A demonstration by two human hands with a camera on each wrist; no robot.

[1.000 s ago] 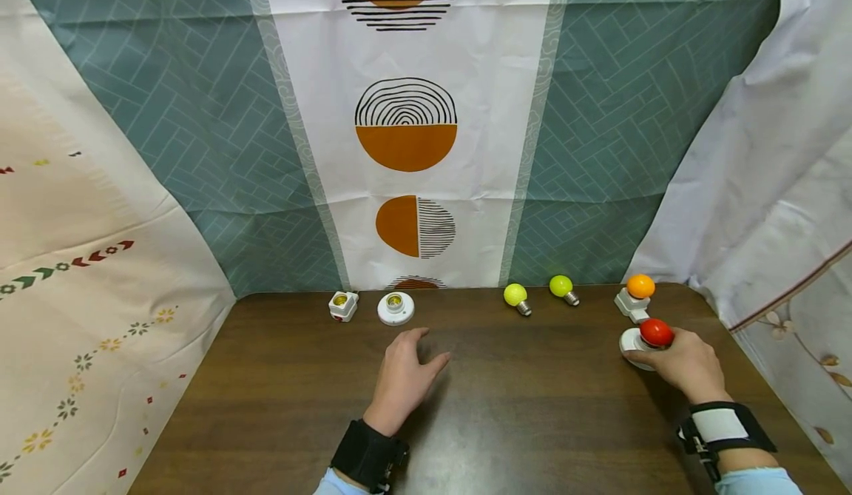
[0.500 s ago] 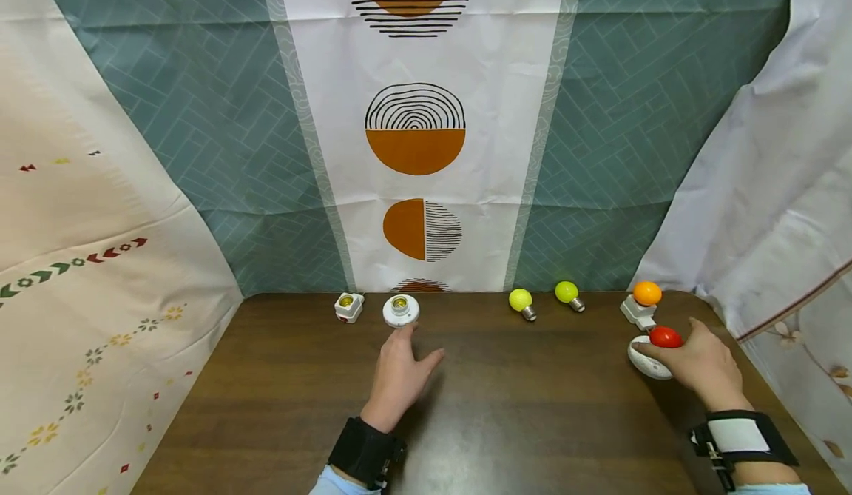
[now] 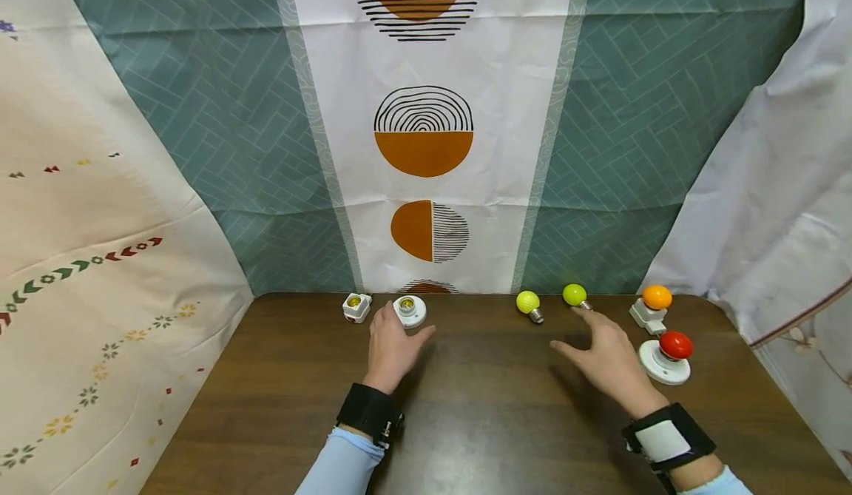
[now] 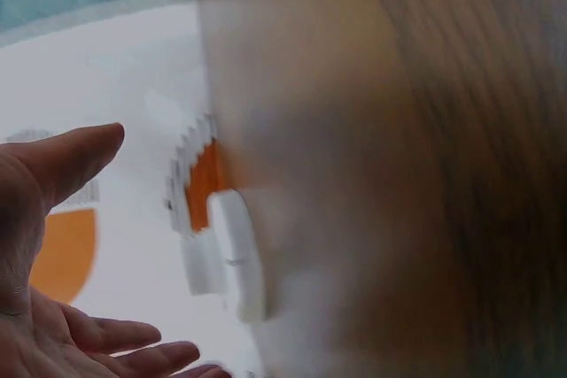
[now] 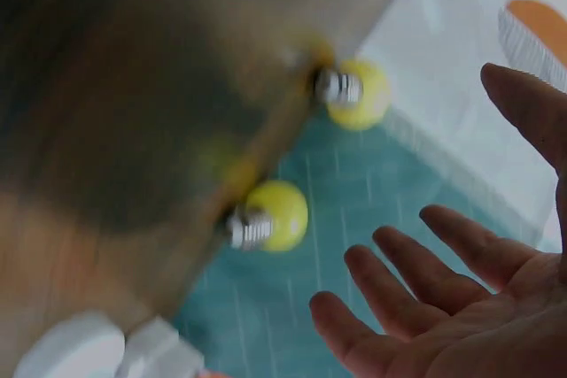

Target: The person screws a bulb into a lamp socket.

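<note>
With thumb and fingers spread and nothing held, my left hand (image 3: 391,348) reaches beside a round white lamp holder (image 3: 416,320). In the left wrist view that holder (image 4: 237,258) stands beyond the fingers; touch cannot be told. My right hand (image 3: 607,362) hovers over the table, fingers apart and holding nothing. Two yellow-green light bulbs lie ahead of it: the nearer one (image 3: 574,294) just past its fingertips, the other (image 3: 528,302) farther left. Both show metal screw bases in the right wrist view. A red bulb (image 3: 676,345) stands upright in a round white holder (image 3: 665,373) to the right.
A square white lamp holder (image 3: 356,308) sits left of the round one. At the back right, an orange bulb (image 3: 657,297) stands in a square holder (image 3: 644,317). A patterned curtain (image 3: 279,184) hangs along the brown table's (image 3: 492,406) back edge.
My right hand has let go of the red bulb and moved left toward the yellow-green bulbs. The tilted holder under the red bulb now sits flat. My left hand has moved slightly forward.
</note>
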